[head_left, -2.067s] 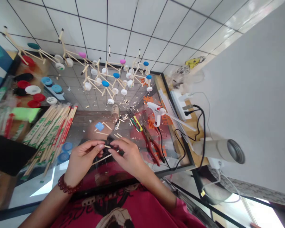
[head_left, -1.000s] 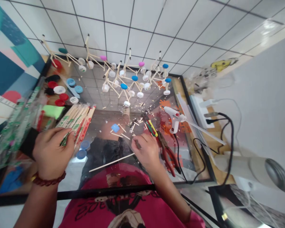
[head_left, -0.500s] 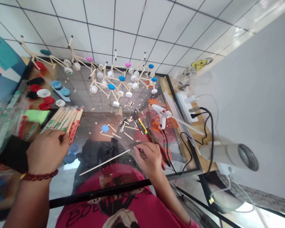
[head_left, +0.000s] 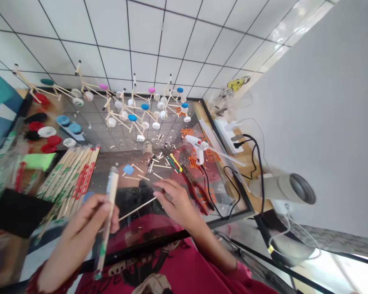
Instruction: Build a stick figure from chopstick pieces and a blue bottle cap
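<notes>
My left hand [head_left: 90, 222] is closed around a wrapped pair of chopsticks [head_left: 109, 208], raised nearly upright, slightly blurred, in a clear sleeve with green print. Over the glass tabletop, my right hand [head_left: 176, 202] has its fingers apart and holds nothing. Just by its fingertips ends a single bare wooden stick [head_left: 138, 209], lying on the glass and partly hidden behind the left hand. To the left lies a pile of wrapped chopsticks [head_left: 66, 175] with green and red print. Short cut stick pieces [head_left: 131, 178] and a blue piece [head_left: 128, 170] lie in the middle.
Stick figures with bottle-cap parts [head_left: 131, 117] stand along the back. On the right are a white glue gun [head_left: 198, 148], red-handled pliers [head_left: 199, 190], a yellow-green cutter [head_left: 175, 162] and a power strip [head_left: 228, 134] with black cables. Loose caps [head_left: 47, 131] sit at left.
My left hand has lifted a wrapped pair of chopsticks from the pile and moved right and toward me. My right hand's fingers have spread. The view has shifted a little.
</notes>
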The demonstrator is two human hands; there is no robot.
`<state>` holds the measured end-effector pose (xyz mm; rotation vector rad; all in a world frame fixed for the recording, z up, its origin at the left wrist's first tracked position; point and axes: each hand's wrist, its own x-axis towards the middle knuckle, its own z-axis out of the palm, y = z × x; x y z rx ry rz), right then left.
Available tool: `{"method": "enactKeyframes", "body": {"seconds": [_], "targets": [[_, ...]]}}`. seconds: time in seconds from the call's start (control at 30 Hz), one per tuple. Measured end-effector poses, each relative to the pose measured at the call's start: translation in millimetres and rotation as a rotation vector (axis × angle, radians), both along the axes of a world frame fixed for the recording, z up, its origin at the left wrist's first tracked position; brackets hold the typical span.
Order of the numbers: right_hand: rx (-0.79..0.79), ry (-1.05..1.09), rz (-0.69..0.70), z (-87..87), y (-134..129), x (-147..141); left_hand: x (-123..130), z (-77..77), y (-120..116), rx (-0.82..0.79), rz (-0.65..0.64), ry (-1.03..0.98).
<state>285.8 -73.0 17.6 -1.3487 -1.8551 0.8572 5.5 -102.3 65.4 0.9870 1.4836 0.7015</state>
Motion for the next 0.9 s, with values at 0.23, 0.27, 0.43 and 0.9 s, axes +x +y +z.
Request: {"method": "enactKeyframes", "body": {"seconds": [0.23, 0.27, 0.43, 0.9], "targets": [[-0.267, 0.503, 0.046, 18.9, 6.1, -33.1, 51.3, -3.8, 3.6, -0.1, -0.252, -0.182], [-0.273, 0.522, 0.004, 19.8, 7.3, -34.4, 50.9, -5.1, 1.9, -0.104, -0.293, -0.166], [-0.349, 0.662, -0.127, 19.7, 2.1, -41.3, 47.5, -21.1, -10.0, -0.093, -0.29, -0.054], [-0.441, 0.911, -0.223, 11.6, -7.9, -53.8, 59.2, -25.1, -9.5, -0.075, -0.198, -0.12]]}}
